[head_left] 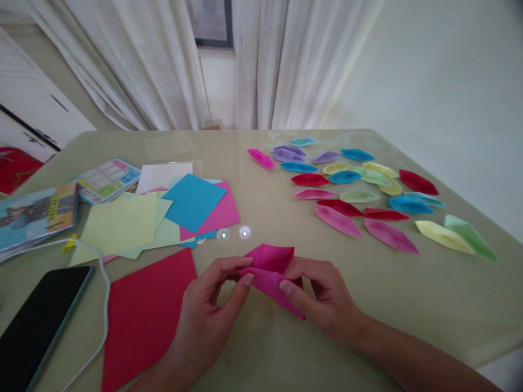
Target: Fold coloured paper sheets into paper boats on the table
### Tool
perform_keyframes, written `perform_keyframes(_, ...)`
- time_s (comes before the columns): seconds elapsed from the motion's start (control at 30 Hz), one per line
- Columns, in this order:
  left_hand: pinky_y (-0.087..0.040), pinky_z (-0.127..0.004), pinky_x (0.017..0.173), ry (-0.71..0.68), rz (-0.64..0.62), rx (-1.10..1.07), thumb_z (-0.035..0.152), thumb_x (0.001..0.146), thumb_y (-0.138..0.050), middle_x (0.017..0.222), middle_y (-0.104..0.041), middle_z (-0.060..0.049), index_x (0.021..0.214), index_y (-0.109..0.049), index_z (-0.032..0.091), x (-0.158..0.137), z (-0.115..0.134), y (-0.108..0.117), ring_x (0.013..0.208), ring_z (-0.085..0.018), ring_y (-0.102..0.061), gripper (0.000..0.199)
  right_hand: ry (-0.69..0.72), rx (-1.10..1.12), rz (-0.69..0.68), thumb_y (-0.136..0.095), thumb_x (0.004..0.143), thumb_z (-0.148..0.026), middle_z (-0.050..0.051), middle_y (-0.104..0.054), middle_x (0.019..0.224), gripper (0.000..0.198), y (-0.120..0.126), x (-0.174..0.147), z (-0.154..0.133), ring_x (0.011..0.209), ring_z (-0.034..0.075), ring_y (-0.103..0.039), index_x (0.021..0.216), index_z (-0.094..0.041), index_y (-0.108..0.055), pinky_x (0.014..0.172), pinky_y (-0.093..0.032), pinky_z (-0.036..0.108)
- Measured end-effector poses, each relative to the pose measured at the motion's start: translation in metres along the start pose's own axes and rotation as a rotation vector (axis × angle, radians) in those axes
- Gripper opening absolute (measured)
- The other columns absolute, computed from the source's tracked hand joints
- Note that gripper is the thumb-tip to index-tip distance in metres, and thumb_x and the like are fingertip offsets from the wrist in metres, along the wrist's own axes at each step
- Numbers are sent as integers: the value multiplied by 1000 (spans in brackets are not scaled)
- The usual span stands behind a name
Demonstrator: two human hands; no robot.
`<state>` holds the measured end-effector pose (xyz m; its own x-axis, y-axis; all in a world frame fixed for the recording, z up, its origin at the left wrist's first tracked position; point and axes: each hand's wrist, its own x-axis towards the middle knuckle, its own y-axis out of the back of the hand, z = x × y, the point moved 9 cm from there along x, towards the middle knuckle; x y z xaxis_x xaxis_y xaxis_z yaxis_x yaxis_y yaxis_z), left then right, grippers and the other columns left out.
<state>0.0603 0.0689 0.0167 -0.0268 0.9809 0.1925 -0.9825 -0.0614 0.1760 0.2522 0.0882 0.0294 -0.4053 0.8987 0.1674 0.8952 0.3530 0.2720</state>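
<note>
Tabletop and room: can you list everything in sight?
Table: one, pale, centre
Held paper: one, magenta, centre
Folded papers: over twenty, mixed colours, right
Flat sheets: several, mixed colours, left
Large sheet: one, red, left
Phone: one, black, left
Cable: one, white, left
Tag: one, yellow, left
Booklets: several, multicoloured, left
Sleeve: one, clear, back
Curtains: several, white, back
Window: one, dark, back
Wall: one, white, right
Cupboard: apparently one, white, left
Unclear item: one, red, left
Left hand: one, pinching paper
Right hand: one, pinching paper
</note>
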Motion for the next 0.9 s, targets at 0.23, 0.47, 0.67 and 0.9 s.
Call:
perform_keyframes(0.23, -63, -16, 83, 49, 48, -55, 23, 94, -78, 104, -82, 2, 120, -72, 30, -3, -7, 3, 91, -12, -78, 27, 71, -36, -40, -69, 99, -25, 0, -70, 75, 15, -5, -1, -6, 65, 12, -60, 85, -19, -70, 63, -45, 24)
perform_keyframes(0.47, -64, -17, 82, 120, 99, -130, 28, 93, -80, 102, -84, 0, 116, -75, 28, -1, -9, 7, 92, -15, -82, 24, 125, -48, -32, -68, 96, -18, -3, -61, 71, 14, -5, 1, -15, 59, 9, -51, 82, -19, -67, 57, -39, 20)
perform_keyframes(0.67, -64, -15, 78, 139, 161, -144, 29, 90, -82, 99, -85, 1, 113, -76, 27, -4, -11, 8, 89, -15, -83, 23, 106, -57, -24, -69, 96, -16, -5, -58, 69, 14, -4, 3, -11, 58, 8, -48, 82, -19, -67, 56, -37, 20)
perform_keyframes(0.9, -65, -15, 79, 95, 171, -58, 25, 89, -82, 98, -85, 3, 112, -75, 28, -6, -8, 8, 86, -14, -83, 24, 153, -58, -37, -70, 100, -19, 1, -66, 87, 6, -6, 2, -15, 70, 11, -57, 100, -21, -76, 60, -43, 21)
